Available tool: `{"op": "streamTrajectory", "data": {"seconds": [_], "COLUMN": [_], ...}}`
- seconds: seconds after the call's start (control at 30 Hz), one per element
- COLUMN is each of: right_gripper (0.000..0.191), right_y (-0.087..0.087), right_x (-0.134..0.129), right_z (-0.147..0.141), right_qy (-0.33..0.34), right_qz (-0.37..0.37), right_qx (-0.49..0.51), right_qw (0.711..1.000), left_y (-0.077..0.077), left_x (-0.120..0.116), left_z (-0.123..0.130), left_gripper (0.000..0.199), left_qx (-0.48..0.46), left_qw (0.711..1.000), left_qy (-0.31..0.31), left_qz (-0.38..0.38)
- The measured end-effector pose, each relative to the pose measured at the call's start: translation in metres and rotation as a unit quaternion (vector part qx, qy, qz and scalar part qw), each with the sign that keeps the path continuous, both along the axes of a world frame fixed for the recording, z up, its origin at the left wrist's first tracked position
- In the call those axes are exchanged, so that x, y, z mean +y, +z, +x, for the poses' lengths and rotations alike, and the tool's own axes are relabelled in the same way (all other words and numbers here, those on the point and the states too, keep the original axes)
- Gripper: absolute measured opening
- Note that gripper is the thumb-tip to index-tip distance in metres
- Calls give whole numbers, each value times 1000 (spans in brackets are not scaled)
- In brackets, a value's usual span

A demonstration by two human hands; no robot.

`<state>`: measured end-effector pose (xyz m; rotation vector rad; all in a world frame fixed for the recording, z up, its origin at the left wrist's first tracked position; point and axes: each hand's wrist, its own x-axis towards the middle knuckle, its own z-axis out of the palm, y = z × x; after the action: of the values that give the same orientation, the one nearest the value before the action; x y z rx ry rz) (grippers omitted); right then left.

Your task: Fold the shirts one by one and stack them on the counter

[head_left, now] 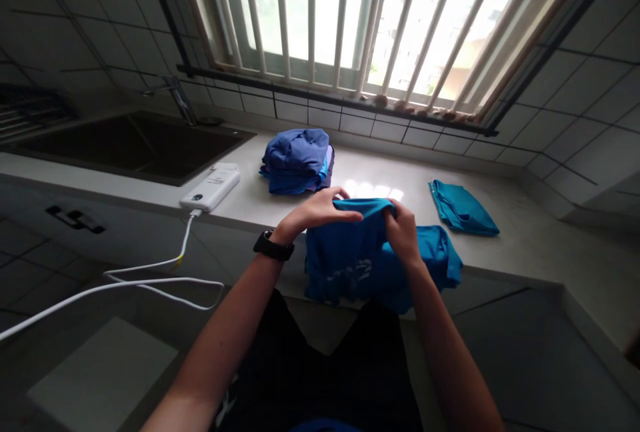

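Both my hands are at the top edge of a blue T-shirt point(345, 252) with pale lettering, which hangs down over the counter's front edge. My left hand point(323, 209), with a black watch on the wrist, has the cloth between its thumb and fingers. At the other end of that edge my right hand point(401, 229) is closed around the fabric. Part of the shirt spreads out to the right beyond my right wrist. Behind my left hand sits a pile of crumpled blue and purple clothes point(297, 159). A folded teal garment point(463, 207) lies to the right.
A dark sink point(150, 145) with a faucet point(181, 102) is set into the white counter point(385, 165) at the left. Near the front edge rests a white power bank point(213, 187), its white cable point(185, 239) hanging down. A barred window point(345, 19) is behind.
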<state>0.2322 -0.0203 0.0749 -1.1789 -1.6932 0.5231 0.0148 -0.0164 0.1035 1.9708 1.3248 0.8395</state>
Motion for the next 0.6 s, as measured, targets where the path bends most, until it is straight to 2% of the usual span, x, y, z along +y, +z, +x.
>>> {"op": "streamTrajectory", "data": {"seconds": [0.07,0.17,0.27,0.33,0.4,0.47,0.53,0.6], "right_gripper": [36,42,43,42,39,35,30,24], "right_y": [14,34,48,54,59,65,71,75], "right_x": [10,26,39,47,57,74,97,123], "right_z": [9,28,53,69,81,90,99,110], "right_qy": [-8,-33,-55,-58,-56,-61,-95,-160], "right_qz": [7,5,23,45,66,82,94,97], "right_qx": [63,149,224,256,279,291,292,275], "right_qw": [998,988,973,964,956,951,947,943], "left_y": [-6,-15,-14,-2,19,45,69,84], "left_x": [0,-2,-5,-4,2,16,35,54], "left_z": [-9,-17,-23,-25,-22,-14,1,18], "left_gripper": [32,24,23,22,25,29,35,42], "left_qx": [95,207,201,149,89,42,25,43], "left_qw": [995,977,971,973,976,973,964,959], "left_qy": [-27,33,70,118,187,222,216,141], "left_qz": [-20,-31,-113,-128,-63,40,151,242]}}
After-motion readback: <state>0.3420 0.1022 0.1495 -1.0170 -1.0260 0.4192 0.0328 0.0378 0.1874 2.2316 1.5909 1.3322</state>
